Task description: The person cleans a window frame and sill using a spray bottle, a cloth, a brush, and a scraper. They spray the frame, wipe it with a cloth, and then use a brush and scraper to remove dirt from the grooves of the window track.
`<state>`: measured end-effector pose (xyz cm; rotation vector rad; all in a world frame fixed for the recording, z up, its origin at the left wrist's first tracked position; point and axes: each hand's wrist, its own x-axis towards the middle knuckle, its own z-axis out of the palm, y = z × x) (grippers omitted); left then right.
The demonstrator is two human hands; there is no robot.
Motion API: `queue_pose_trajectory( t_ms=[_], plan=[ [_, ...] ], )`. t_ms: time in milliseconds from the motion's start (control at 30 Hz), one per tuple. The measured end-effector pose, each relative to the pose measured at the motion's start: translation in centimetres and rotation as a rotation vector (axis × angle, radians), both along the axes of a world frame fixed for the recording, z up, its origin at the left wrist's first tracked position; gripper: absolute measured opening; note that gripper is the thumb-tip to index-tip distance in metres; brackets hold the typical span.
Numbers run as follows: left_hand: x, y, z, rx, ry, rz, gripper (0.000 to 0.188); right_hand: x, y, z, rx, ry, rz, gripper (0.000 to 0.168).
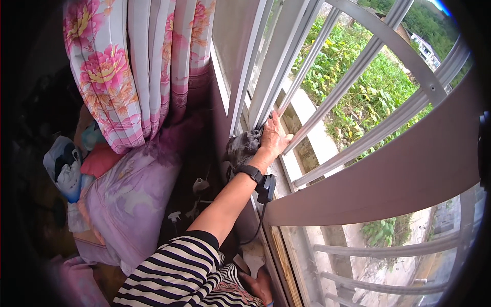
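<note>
My right hand (pixel 274 134) reaches out to the window sill, its back facing up and its fingertips at the foot of the sliding window frame (pixel 264 96). Under and beside its palm lies a wet grey cloth (pixel 245 146), bunched on the sill track; how the fingers hold it is hidden. A black wristband with a small black device (pixel 266 188) and a cable sits on that wrist. Low in the view, beside the striped sleeve, my left hand (pixel 257 286) is partly hidden near the lower window frame, touching or close to a pale flat object (pixel 253 257).
Metal security bars (pixel 337 88) stand just outside the window. A floral curtain (pixel 103 73) hangs at the left, above a purple bedcover (pixel 134 199) and a plastic bag (pixel 63 165). A spray bottle's white head (pixel 174 217) shows below the sill.
</note>
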<state>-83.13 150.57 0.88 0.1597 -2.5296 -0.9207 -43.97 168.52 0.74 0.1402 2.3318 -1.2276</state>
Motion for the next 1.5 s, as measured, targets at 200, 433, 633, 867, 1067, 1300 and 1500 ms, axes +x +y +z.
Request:
queue_pose_trajectory(
  t_ms=[200,433,633,867,1067,1300,1500],
  plan=[
    [2.6,-1.4,1.8,-0.188,-0.116,-0.284,0.042,0.1,0.1,-0.4,0.002,-0.041,-0.010,0.053],
    [4.5,-3.5,2.8,-0.171,-0.167,-0.718,0.033,0.1,-0.3,2.9,0.450,0.191,0.195,0.076],
    [6.4,-2.8,3.9,-0.500,0.066,-0.522,0.045,0.4,0.0,0.5,-0.047,0.035,-0.015,0.050],
    [3.3,-4.9,3.5,-0.203,0.264,-0.439,0.022,1.8,0.8,-2.1,-0.041,0.107,-0.050,0.046],
    [-0.2,-3.4,4.3,-0.379,0.382,-0.360,0.027,1.6,0.2,-1.3,0.024,0.031,-0.076,0.047],
    [-1.3,-1.7,0.5,-0.778,0.048,-0.439,0.009,2.1,-0.5,0.1,0.002,-0.107,-0.160,0.049],
    [3.6,-2.1,1.5,-0.824,0.070,-0.494,0.011,2.1,-0.5,0.3,-0.062,-0.074,-0.170,0.048]
  ],
)
